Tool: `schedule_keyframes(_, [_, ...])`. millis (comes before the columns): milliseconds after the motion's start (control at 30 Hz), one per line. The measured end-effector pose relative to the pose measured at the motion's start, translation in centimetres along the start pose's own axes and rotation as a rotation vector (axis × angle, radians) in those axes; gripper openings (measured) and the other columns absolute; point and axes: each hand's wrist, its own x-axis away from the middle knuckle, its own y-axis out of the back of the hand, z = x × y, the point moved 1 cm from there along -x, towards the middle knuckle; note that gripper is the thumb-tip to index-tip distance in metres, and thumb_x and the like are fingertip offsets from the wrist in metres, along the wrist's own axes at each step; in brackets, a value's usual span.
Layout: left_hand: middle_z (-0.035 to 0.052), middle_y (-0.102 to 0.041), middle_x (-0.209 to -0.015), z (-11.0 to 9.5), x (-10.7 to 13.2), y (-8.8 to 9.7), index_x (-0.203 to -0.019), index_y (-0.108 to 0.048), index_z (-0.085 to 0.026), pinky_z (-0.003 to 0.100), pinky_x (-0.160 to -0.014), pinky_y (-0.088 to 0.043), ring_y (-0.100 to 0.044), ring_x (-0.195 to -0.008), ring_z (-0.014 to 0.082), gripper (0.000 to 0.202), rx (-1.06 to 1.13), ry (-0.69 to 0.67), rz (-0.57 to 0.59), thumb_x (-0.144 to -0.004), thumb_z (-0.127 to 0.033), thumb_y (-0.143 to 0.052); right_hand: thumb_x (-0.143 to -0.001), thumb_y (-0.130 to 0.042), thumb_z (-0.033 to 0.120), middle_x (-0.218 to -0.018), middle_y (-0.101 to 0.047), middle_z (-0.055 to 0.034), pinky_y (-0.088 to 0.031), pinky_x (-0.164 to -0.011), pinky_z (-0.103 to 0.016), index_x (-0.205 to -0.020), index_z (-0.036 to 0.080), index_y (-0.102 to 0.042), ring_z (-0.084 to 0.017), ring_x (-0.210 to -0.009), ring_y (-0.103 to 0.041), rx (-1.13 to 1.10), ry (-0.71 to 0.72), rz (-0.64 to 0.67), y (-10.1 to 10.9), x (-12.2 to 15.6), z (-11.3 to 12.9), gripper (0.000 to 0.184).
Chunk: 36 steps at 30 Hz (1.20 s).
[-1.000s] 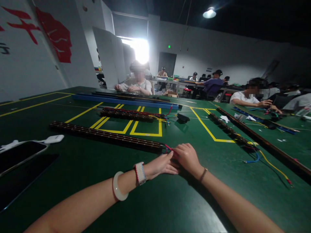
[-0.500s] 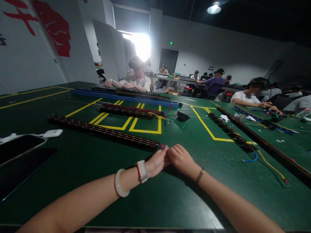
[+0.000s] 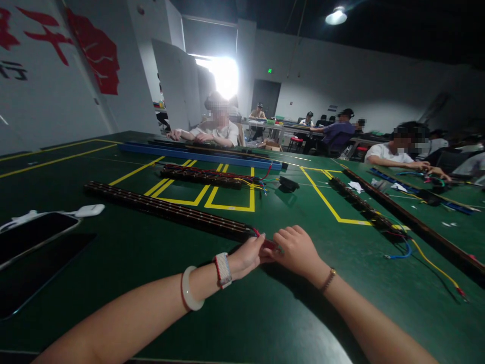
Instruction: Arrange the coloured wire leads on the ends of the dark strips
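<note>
Item: our left hand [image 3: 246, 257], thumb and fingers pinched on a red lead [image 3: 270, 244] at the nearer end of a long dark bundle [image 3: 170, 208]; item: our right hand [image 3: 297, 250], curled close beside it, fingertips hidden, so we cannot tell its grip; bundle lying slantwise on the green table [image 3: 235, 323]; hazards, we judge: a hard tug could strain the lead's joint or skew the bundle; a slack pinch could lose the lead.
</note>
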Motion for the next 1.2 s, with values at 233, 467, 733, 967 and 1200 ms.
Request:
schedule_keyframes(233, [0.0078,-0.064,-0.072,0.3,-0.2,-0.1,-0.076,-0.052,-0.013,0.036,-0.082,-0.048,-0.063,-0.071,0.0147,0.031,0.0,-0.02,-0.026,-0.092,-0.037,-0.042,-0.092,-0.044,0.034,-0.058,-0.06,-0.0039,-0.022,-0.059,-0.031,-0.062,0.019,-0.058,-0.014,-0.055,-0.047,-0.02,0.017,0.148,-1.1,0.1,0.1,0.037])
schedule_keyframes(467, [0.0099,-0.065,-0.076,0.0,0.3,-0.5,-0.085,-0.053,-0.011,0.03,-0.072,-0.048,-0.065,-0.071,0.0161,0.03,-0.093,-0.023,-0.028,-0.094,-0.033,-0.035,-0.092,-0.045,0.041,-0.057,-0.058,-0.0038,-0.026,-0.059,-0.029,-0.058,0.019,-0.057,-0.014,-0.059,-0.048,-0.003,-0.123,-0.058,-2.4,0.3,-3.0,0.042])
schedule_keyframes(733, [0.0039,-0.058,-0.062,-0.3,0.7,-0.7,-0.075,-0.05,-0.013,0.027,-0.063,-0.045,-0.059,-0.057,0.0125,0.032,-0.116,0.028,-0.078,-0.095,-0.029,-0.031,-0.084,-0.052,0.053,-0.067,-0.064,-0.0035,-0.03,-0.056,-0.025,-0.068,0.021,-0.063,-0.016,-0.065,-0.055,-0.128,-0.373,-0.01,-4.7,-0.9,-4.8,0.038])
schedule_keyframes(967, [0.004,-0.059,-0.063,-0.5,0.8,-0.8,-0.076,-0.05,-0.013,0.025,-0.063,-0.045,-0.059,-0.058,0.0112,0.031,-0.085,0.037,-0.112,-0.095,-0.029,-0.032,-0.084,-0.051,0.056,-0.068,-0.063,-0.0035,-0.03,-0.055,-0.025,-0.068,0.021,-0.064,-0.016,-0.066,-0.055,-0.17,-0.407,0.071,-6.1,-1.6,-5.3,0.041])
schedule_keyframes(1200, [0.013,-0.065,-0.087,-0.8,1.0,-0.5,-0.095,-0.054,-0.01,0.038,-0.082,-0.049,-0.066,-0.084,0.0203,0.025,-0.136,0.026,-0.038,-0.092,-0.032,-0.041,-0.087,-0.049,0.05,-0.072,-0.062,-0.0031,-0.033,-0.058,-0.025,-0.074,0.02,-0.064,-0.014,-0.066,-0.055,-0.225,-0.31,0.035,-5.6,-0.7,-4.7,0.037])
